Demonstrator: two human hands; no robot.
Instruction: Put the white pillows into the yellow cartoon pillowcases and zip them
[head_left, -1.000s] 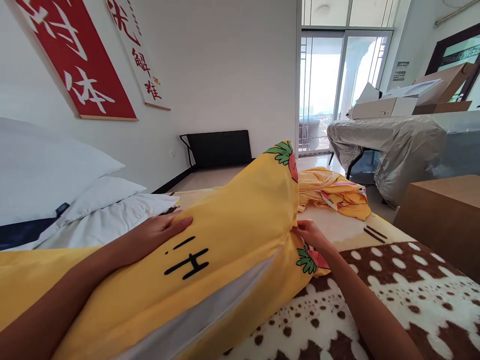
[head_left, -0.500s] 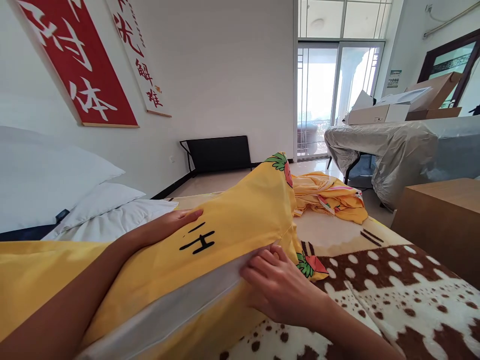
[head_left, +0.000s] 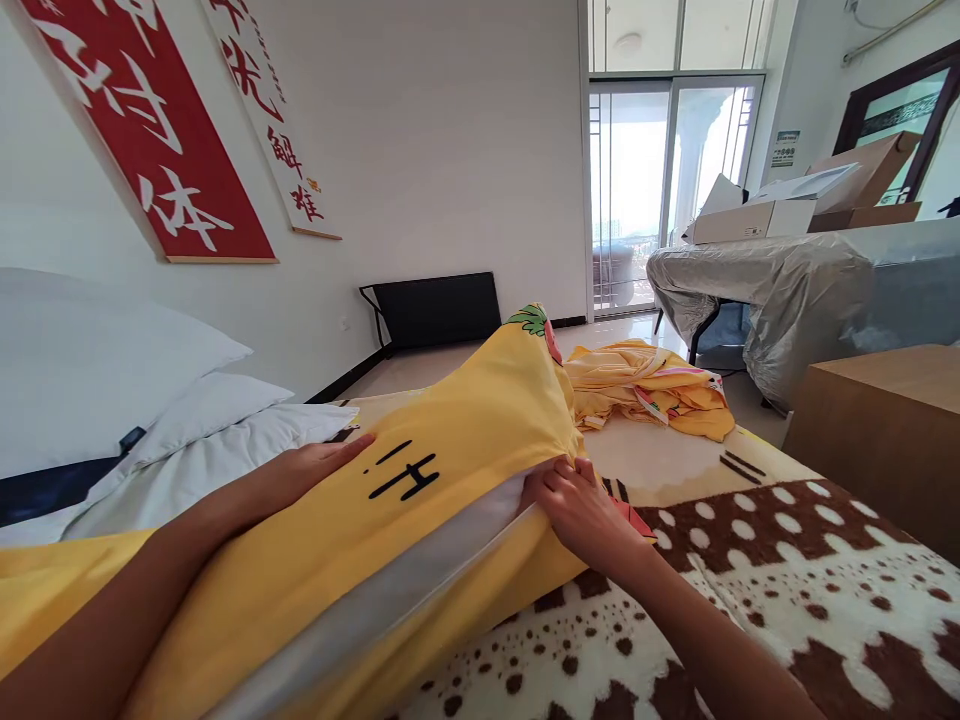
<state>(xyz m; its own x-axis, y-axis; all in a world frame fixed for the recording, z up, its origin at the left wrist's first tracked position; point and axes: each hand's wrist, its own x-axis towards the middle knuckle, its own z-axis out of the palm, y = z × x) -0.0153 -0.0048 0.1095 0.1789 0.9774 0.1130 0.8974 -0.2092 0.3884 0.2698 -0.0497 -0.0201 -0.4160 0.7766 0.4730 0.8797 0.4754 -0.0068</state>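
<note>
Head view: left hand [head_left: 316, 466] rests flat on pillowcase [head_left: 480, 415]; right hand [head_left: 579, 508] curls, fingertips hidden, its hold unclear.

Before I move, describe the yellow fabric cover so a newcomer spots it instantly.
Find the brown-and-white patterned plush blanket. Across its left side stretches the yellow fabric cover. Unlike the crumpled orange-yellow cloth beyond, it bears black lettering.

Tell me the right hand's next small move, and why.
Perhaps ease the cover's upper edge over the white strip: the right hand is already curled at the opening's far end, the strip lies exposed along the opening, and the left hand rests on the cover, probably steadying it.
</note>
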